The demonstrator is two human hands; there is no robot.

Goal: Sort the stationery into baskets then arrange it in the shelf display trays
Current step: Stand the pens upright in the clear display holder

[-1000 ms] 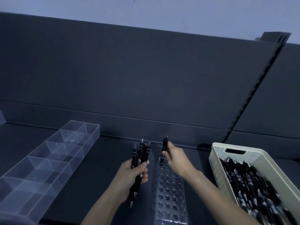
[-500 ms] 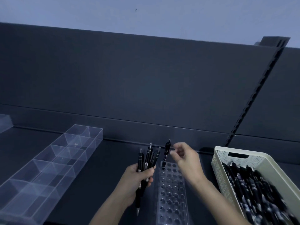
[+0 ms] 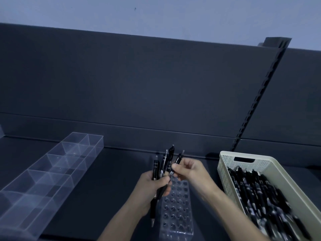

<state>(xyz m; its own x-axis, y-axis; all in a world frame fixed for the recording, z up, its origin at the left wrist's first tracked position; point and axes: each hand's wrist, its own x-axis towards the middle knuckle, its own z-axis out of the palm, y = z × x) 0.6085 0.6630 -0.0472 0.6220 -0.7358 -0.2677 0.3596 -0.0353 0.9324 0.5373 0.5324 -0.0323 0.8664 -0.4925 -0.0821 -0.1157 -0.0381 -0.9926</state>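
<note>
- Left hand: fingers and thumb wrapped round a bundle of black pens, gripped near mid-barrel. Clicker ends fan upward; one tip hangs below the palm.
- Right hand: thumb and fingertips pinch a single black pen at its lower barrel. It tilts slightly right and touches the fanned bundle.
- One more pen top shows behind the bundle (cannot tell if it is held or standing in a hole).
- Perforated holder: clear plastic with rows of round holes, lying on the shelf directly beneath both hands. The visible holes hold nothing.
- Divided tray: clear, several compartments, runs diagonally at the left, well apart from the hands.
- Basket: cream, perforated walls, handle slot at the far end, just right of the right forearm. It is filled with loose pens, black (near end motion-blurred).
- Back panel: dark, rising behind the shelf.
</note>
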